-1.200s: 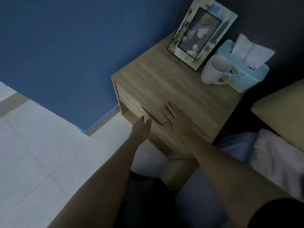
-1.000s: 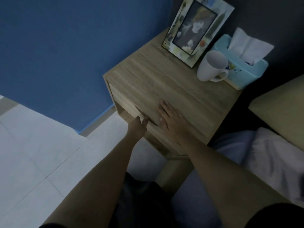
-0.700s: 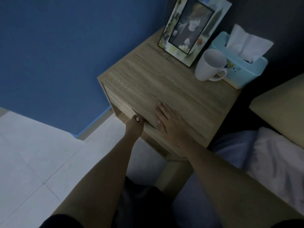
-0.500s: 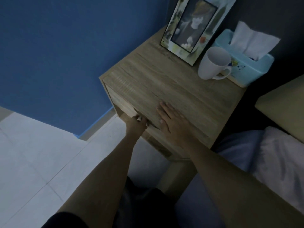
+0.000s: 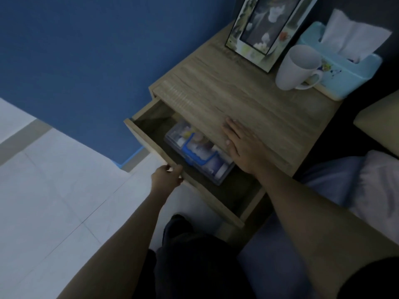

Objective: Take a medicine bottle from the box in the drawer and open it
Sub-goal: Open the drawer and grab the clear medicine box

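The wooden nightstand's drawer (image 5: 149, 139) stands pulled out toward me. Inside it lies a clear plastic box (image 5: 200, 152) with a blue part and several small medicine items, partly hidden under the nightstand top; I cannot pick out a single bottle. My left hand (image 5: 166, 176) grips the drawer's front edge near its middle. My right hand (image 5: 241, 145) rests flat, fingers spread, on the nightstand top (image 5: 237, 100) just above the box.
A picture frame (image 5: 263, 29), a white mug (image 5: 295, 67) and a light blue tissue box (image 5: 343, 67) stand at the back of the top. A blue wall is to the left, pale floor tiles below, and a bed with pillows to the right.
My left hand took hold of the drawer front and pulled the drawer out, exposing the box. My right hand stayed flat on the top.
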The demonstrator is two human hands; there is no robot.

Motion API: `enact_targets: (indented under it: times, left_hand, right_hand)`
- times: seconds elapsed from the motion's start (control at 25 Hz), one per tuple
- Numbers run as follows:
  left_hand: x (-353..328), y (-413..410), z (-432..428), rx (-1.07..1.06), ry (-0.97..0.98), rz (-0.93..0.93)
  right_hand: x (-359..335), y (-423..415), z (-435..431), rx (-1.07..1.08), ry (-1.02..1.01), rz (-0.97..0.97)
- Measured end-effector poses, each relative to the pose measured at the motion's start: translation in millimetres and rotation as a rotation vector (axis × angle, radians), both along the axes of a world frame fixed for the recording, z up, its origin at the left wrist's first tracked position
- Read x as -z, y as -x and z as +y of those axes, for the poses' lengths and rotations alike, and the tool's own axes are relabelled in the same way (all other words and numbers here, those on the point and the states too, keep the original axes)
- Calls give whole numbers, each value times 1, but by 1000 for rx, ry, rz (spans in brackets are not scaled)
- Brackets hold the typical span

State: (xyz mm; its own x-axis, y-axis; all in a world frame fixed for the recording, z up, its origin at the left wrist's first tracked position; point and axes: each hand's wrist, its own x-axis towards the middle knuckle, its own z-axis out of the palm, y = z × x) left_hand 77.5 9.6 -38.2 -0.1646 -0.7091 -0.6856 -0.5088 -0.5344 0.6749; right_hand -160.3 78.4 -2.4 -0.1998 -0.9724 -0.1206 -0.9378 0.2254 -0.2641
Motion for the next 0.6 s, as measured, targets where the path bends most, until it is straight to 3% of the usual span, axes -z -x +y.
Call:
enact_targets:
  times: [0.52,0.6]
  left_hand:
    - [-7,-62,21,-22,-36,-96]
    - [-13,-59,26,-41,35,-168]
  right_hand:
    - [-1,-3,1,-4,48,-24]
    - [-2,-3,0,-5,44,-32]
